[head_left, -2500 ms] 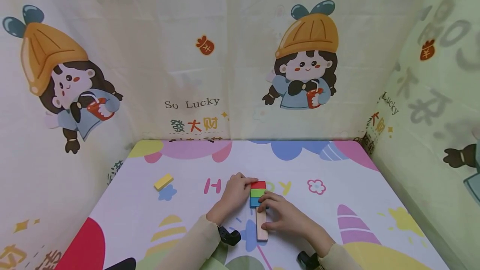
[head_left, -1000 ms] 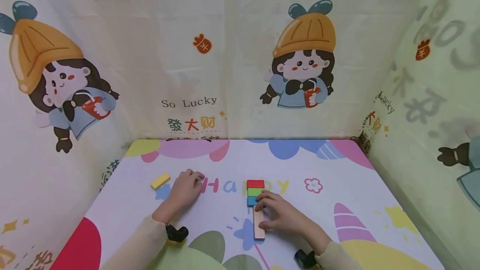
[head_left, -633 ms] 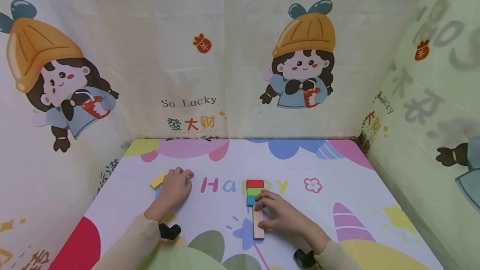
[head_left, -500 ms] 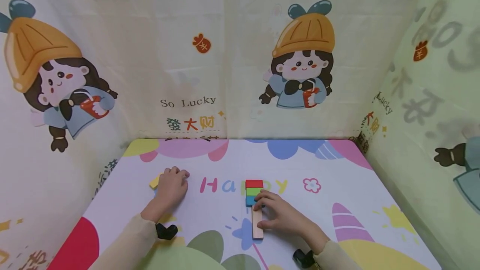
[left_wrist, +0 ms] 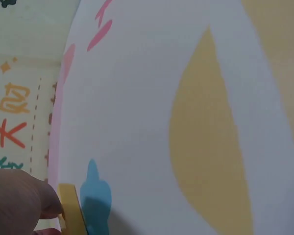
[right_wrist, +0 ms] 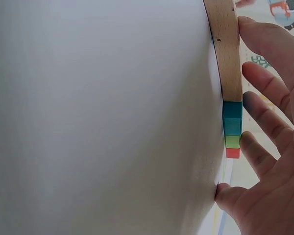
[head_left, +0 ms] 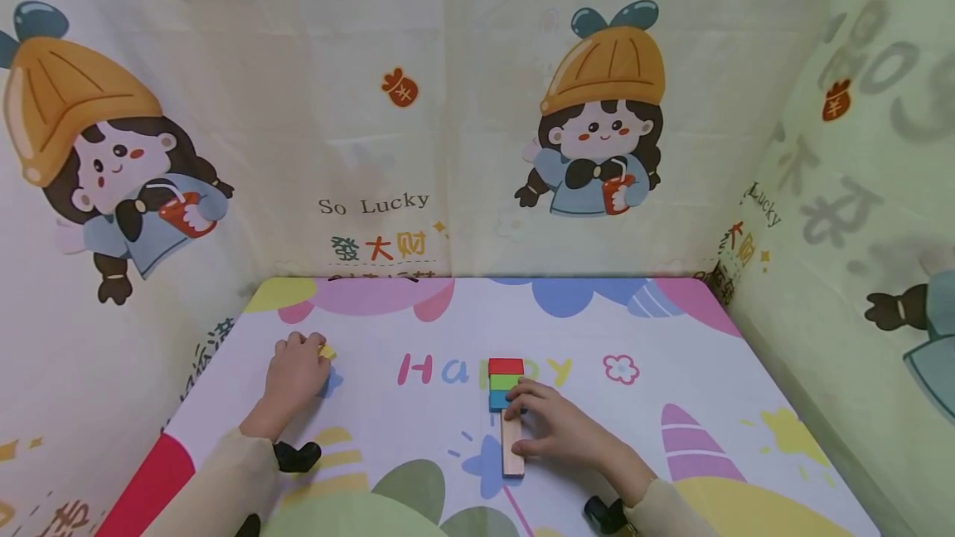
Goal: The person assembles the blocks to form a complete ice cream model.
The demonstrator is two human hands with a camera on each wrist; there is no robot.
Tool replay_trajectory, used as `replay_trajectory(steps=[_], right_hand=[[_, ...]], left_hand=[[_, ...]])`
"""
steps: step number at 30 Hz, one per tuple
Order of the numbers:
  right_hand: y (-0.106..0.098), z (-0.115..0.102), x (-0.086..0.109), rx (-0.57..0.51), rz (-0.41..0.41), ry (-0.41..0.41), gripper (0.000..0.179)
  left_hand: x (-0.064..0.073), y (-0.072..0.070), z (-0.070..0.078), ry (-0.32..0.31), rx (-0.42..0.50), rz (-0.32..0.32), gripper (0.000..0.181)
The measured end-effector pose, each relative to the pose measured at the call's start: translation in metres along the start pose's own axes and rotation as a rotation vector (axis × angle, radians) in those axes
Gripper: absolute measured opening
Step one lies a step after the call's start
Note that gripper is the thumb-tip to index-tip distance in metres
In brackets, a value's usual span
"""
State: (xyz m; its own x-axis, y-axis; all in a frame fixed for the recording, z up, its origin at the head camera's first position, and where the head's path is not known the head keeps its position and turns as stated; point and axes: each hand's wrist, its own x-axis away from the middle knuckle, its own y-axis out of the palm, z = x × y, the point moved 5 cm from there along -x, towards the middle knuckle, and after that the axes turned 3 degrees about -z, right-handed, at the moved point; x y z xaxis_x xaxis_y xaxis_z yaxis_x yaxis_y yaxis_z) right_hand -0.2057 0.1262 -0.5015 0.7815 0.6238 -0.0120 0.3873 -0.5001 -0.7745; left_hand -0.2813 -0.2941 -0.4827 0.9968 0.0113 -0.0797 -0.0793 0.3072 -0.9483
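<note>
At the left of the table, my left hand (head_left: pixel 293 373) pinches a yellow block (left_wrist: pixel 74 211) between curled fingers and thumb; most of the block is hidden behind the hand in the head view. At mid-table a red block (head_left: pixel 506 366), a green block (head_left: pixel 503 381) and a blue block (head_left: pixel 497 400) lie side by side in a row. A plain wooden block (head_left: pixel 511 451) extends lengthwise from the blue one toward me. My right hand (head_left: pixel 564 428) rests beside them, its fingers spread and gently bent, fingertips at the wooden and blue blocks.
The white table (head_left: pixel 418 429) bears printed shapes, including a blue flower (head_left: pixel 332 385) near the left hand and the word "Happy". Patterned cloth walls (head_left: pixel 485 147) rise at its back and sides. Each wrist wears a small black camera (head_left: pixel 297 457).
My left hand has left the row of blocks, moved left across the table and taken hold of the yellow block. My right hand stays by the wooden block.
</note>
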Motion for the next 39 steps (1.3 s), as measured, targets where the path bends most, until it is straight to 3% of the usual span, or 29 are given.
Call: replay_trajectory(steps=[7, 13, 24, 39], right_hand=[[-0.002, 0.001, 0.0, 0.004, 0.002, -0.002, 0.03], [-0.005, -0.001, 0.001, 0.006, -0.007, 0.007, 0.029], [-0.003, -0.001, -0.001, 0.014, -0.009, -0.005, 0.03], [-0.001, 0.0, -0.002, 0.006, -0.014, -0.011, 0.031]], left_hand=[[-0.005, 0.003, -0.014, -0.093, 0.084, -0.102, 0.04], [-0.007, 0.004, -0.016, -0.144, 0.135, -0.12, 0.039], [-0.011, 0.005, 0.001, -0.048, 0.13, -0.088, 0.034], [-0.017, 0.026, 0.044, -0.016, 0.217, -0.089, 0.036]])
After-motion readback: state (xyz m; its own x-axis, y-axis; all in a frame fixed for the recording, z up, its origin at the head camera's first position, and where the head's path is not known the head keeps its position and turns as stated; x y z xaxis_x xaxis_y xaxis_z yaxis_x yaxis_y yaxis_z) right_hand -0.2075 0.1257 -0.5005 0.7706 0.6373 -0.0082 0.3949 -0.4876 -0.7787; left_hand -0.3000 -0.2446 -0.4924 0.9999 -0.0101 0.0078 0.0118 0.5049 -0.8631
